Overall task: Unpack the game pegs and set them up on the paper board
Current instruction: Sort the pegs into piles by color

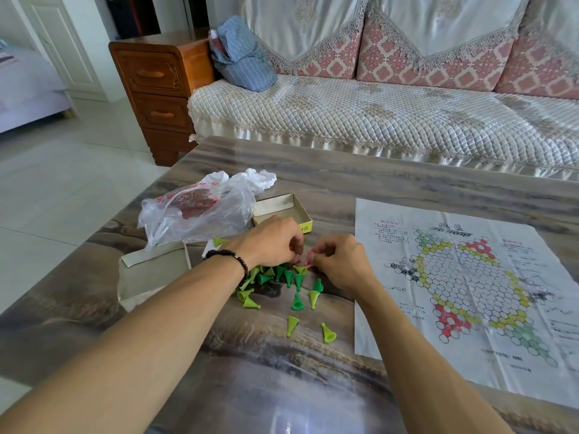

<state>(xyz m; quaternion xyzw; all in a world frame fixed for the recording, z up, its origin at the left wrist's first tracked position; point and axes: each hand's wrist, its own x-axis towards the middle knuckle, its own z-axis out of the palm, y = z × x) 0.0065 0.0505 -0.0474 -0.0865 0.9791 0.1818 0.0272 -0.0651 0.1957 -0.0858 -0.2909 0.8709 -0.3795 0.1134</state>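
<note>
- Unpacking looks partly done: small green cone-shaped plastic pegs (283, 288) lie spilled on the marble-patterned table (329, 170), none yet on the creased paper board with its printed hexagon star (470, 277), well apart to the right
- Left hand (272, 242) and right hand (340, 261) both pinch a small pink packet (309, 260) above the heap
- Count: about twenty green pegs, many overlapping; one board; one open white cardboard box (282, 209); one crumpled clear plastic bag (200, 208)

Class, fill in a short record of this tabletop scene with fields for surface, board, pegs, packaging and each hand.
surface: marbled table
board: paper board lies flat at right, no pegs on it
pegs: green pegs scattered loose on the table
packaging: open box and plastic bag behind the pegs
left hand: fingers curled at a small pink item
right hand: pinches the same pink item
</note>
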